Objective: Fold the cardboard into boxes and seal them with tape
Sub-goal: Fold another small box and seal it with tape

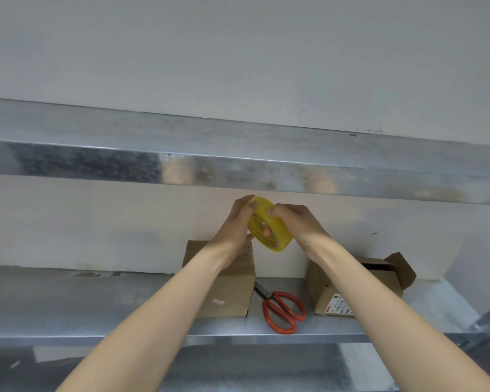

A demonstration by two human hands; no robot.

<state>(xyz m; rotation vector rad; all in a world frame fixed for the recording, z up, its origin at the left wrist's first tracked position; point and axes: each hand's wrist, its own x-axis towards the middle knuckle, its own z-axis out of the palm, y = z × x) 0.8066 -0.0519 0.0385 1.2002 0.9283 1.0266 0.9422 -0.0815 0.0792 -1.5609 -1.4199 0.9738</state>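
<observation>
your left grip [235, 224] and right grip [297, 222] both clasp the tape roll [277, 240], raised above the boxes [227, 295] on the shelf [96, 301]; likely light, rigid, slick: hold rim and core.

Tape roll [270, 225] I hold: glossy translucent yellow plastic. Left box [229, 292] and right box [321, 292]: matt brown cardboard. Scissors [268, 299] handles glossy red. Shelf [96, 301] mottled galvanised metal.

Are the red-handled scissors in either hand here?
No, the scissors lie on the shelf, while the left hand and right hand grip the tape roll.
</observation>
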